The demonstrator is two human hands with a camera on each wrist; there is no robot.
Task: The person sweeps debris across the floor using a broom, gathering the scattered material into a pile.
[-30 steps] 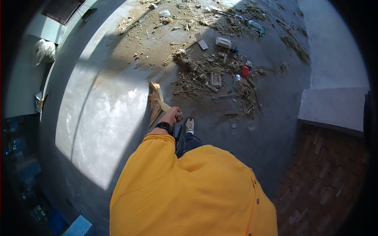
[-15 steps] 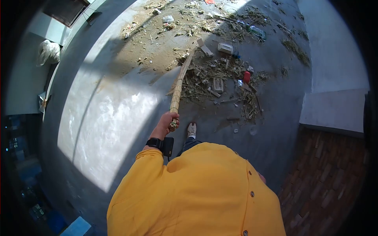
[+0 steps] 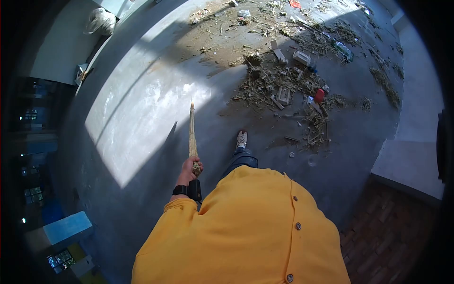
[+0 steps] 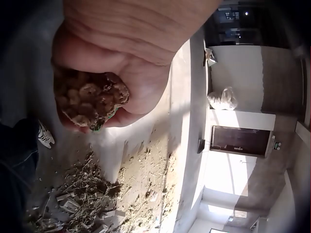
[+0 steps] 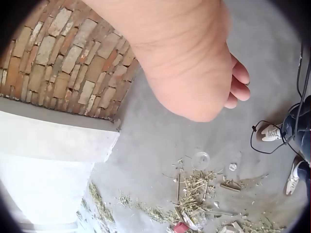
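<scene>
A straw broom [image 3: 192,135] is gripped in my left hand [image 3: 191,171], fingers curled round its bound handle. In the head view it points forward from the hand, its far tip over the sunlit floor, left of a heap of straw and litter [image 3: 269,85]. The left wrist view shows the cut stalk ends of the handle [image 4: 87,99] poking out of the fist. My right hand [image 5: 194,82] hangs over the grey floor in the right wrist view with its fingers loosely bent and nothing in them; the head view does not show it.
Loose straw [image 3: 343,31] and a red packet [image 3: 319,96] lie among the litter. A white box [image 3: 301,58] sits at the heap's far side. Low white wall [image 3: 411,165] and brick paving [image 3: 378,227] stand right. A pale blue block [image 3: 68,227] is at lower left.
The broom swung from the left of the hand forward to the heap, then back left, away from it. My left hand still grips it, and the head view has turned left.
</scene>
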